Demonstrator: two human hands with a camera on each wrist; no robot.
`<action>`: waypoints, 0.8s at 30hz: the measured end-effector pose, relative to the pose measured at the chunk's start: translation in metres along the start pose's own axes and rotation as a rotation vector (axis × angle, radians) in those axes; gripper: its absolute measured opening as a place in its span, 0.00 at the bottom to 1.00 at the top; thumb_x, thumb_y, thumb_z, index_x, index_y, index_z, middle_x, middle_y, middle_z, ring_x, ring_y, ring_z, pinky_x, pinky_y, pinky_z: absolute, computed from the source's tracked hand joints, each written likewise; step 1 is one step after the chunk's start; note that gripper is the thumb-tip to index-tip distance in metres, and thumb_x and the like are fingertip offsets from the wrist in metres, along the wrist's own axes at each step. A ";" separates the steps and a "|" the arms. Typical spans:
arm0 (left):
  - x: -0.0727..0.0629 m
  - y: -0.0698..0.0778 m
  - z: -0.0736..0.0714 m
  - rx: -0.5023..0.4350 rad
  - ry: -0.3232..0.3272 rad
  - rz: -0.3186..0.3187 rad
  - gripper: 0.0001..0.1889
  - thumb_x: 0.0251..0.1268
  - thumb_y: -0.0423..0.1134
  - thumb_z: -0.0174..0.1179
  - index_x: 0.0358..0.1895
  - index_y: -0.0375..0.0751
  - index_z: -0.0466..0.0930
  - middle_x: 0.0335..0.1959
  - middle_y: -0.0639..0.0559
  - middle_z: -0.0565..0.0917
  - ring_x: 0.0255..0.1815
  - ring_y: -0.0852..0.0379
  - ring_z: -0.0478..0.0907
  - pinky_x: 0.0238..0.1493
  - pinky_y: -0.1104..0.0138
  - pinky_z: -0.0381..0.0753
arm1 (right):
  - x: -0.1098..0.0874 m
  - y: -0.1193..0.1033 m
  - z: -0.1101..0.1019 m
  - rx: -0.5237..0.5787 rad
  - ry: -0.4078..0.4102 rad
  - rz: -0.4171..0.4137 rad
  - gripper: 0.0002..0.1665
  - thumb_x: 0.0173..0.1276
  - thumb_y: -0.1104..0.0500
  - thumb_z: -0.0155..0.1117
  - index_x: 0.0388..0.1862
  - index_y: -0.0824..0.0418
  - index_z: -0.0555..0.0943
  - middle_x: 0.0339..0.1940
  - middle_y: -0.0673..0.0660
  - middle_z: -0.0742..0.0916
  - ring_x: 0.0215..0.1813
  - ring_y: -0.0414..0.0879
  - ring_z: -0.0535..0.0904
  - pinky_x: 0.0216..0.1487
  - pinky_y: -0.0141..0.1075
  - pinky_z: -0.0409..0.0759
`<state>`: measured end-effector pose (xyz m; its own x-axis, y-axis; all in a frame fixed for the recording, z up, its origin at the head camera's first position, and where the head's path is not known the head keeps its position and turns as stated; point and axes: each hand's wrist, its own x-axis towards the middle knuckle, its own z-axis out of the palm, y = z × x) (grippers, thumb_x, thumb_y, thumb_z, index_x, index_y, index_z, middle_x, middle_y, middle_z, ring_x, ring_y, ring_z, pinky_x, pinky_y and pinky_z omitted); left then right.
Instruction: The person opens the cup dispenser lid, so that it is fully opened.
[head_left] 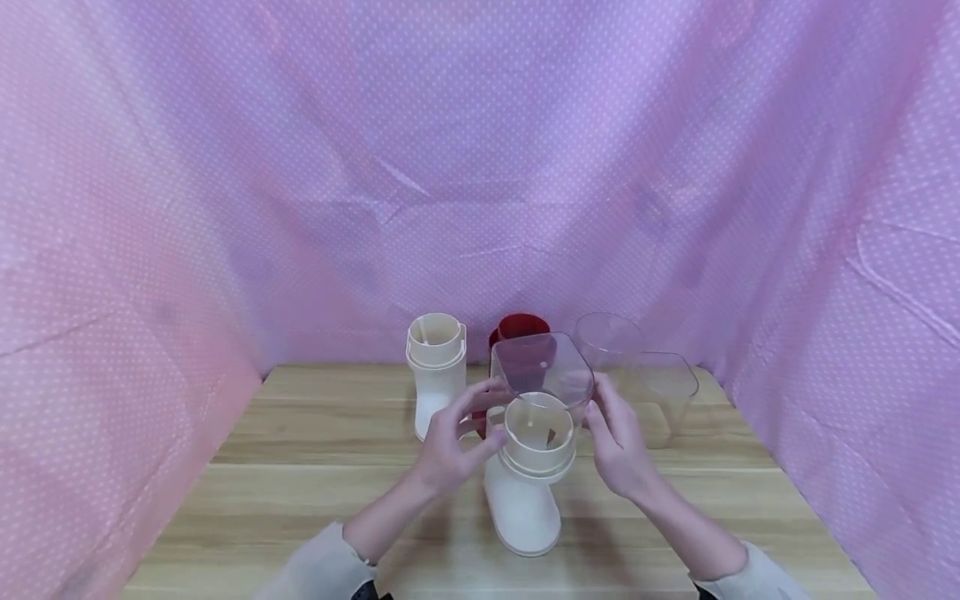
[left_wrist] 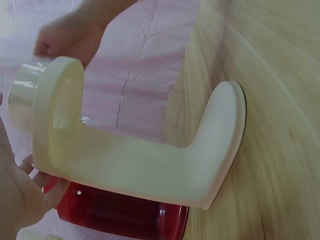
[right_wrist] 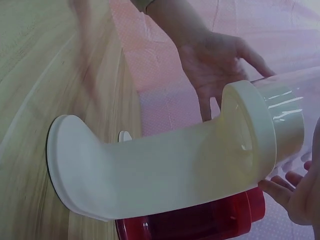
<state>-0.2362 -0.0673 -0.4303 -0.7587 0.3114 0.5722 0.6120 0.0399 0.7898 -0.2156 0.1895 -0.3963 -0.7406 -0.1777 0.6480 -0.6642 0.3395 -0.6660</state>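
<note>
A white stand (head_left: 523, 508) with a rounded foot and a cream ring-shaped collar (head_left: 538, 442) stands upright on the table. Over the collar sits a clear plastic container (head_left: 546, 358) with a wide, rounded-square rim, its lower end around the cream ring. My left hand (head_left: 457, 437) grips it from the left, thumb in front and fingers behind. From the other side my right hand (head_left: 621, 442) holds it, fingers along the wall. In the right wrist view, right fingertips (right_wrist: 277, 191) lie close by the collar's edge.
Behind stand a second white stand (head_left: 437, 379) at left and a red stand (head_left: 523, 325), partly hidden by the clear container. Two more clear containers (head_left: 609, 332) stand at back right on the wooden table (head_left: 322, 500). A pink dotted cloth (head_left: 465, 167) encloses the table.
</note>
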 end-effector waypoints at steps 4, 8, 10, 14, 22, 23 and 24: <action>0.001 0.002 0.000 0.028 -0.015 0.016 0.35 0.64 0.35 0.70 0.76 0.45 0.72 0.65 0.43 0.86 0.66 0.56 0.83 0.56 0.59 0.89 | 0.002 0.000 -0.004 0.018 0.017 0.025 0.20 0.76 0.77 0.44 0.60 0.72 0.77 0.48 0.65 0.88 0.48 0.32 0.84 0.46 0.31 0.88; 0.005 -0.004 -0.003 -0.059 -0.077 0.039 0.36 0.63 0.29 0.68 0.76 0.35 0.69 0.65 0.34 0.84 0.66 0.62 0.81 0.52 0.67 0.88 | 0.000 -0.002 -0.009 0.029 0.005 0.054 0.16 0.79 0.75 0.46 0.58 0.73 0.78 0.47 0.68 0.89 0.49 0.32 0.86 0.48 0.33 0.90; 0.006 -0.008 -0.004 -0.103 -0.105 0.045 0.35 0.63 0.25 0.67 0.76 0.30 0.69 0.65 0.30 0.83 0.66 0.64 0.81 0.46 0.70 0.87 | -0.002 -0.003 -0.009 0.048 -0.031 0.067 0.15 0.80 0.74 0.46 0.58 0.73 0.77 0.48 0.68 0.89 0.49 0.32 0.87 0.48 0.36 0.91; 0.002 -0.008 -0.001 -0.104 -0.099 0.028 0.33 0.64 0.25 0.67 0.74 0.30 0.71 0.65 0.30 0.83 0.65 0.62 0.82 0.43 0.69 0.86 | -0.004 -0.001 -0.007 0.064 -0.068 0.086 0.18 0.83 0.72 0.43 0.62 0.70 0.77 0.50 0.67 0.89 0.50 0.33 0.86 0.49 0.37 0.92; -0.012 0.004 0.009 0.031 0.004 -0.048 0.36 0.61 0.36 0.73 0.75 0.52 0.74 0.69 0.50 0.84 0.70 0.53 0.81 0.60 0.60 0.87 | 0.000 0.004 -0.004 0.082 -0.066 0.079 0.22 0.82 0.72 0.41 0.63 0.64 0.80 0.51 0.65 0.90 0.42 0.37 0.86 0.46 0.36 0.91; -0.011 0.003 0.009 0.034 0.001 -0.041 0.38 0.61 0.35 0.73 0.76 0.51 0.73 0.69 0.49 0.84 0.71 0.53 0.81 0.60 0.60 0.87 | 0.000 0.004 -0.005 0.094 -0.068 0.087 0.22 0.82 0.72 0.41 0.63 0.65 0.79 0.54 0.66 0.90 0.42 0.37 0.86 0.47 0.36 0.91; -0.011 0.002 0.008 0.025 -0.005 -0.032 0.39 0.60 0.34 0.73 0.76 0.49 0.72 0.69 0.48 0.84 0.71 0.54 0.81 0.61 0.61 0.86 | 0.000 0.004 -0.006 0.104 -0.068 0.094 0.22 0.82 0.72 0.41 0.63 0.67 0.79 0.54 0.67 0.89 0.41 0.37 0.86 0.47 0.36 0.91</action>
<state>-0.2253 -0.0626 -0.4368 -0.7766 0.3145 0.5458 0.5932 0.0737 0.8016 -0.2176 0.1962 -0.3970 -0.8028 -0.2130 0.5570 -0.5961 0.2610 -0.7593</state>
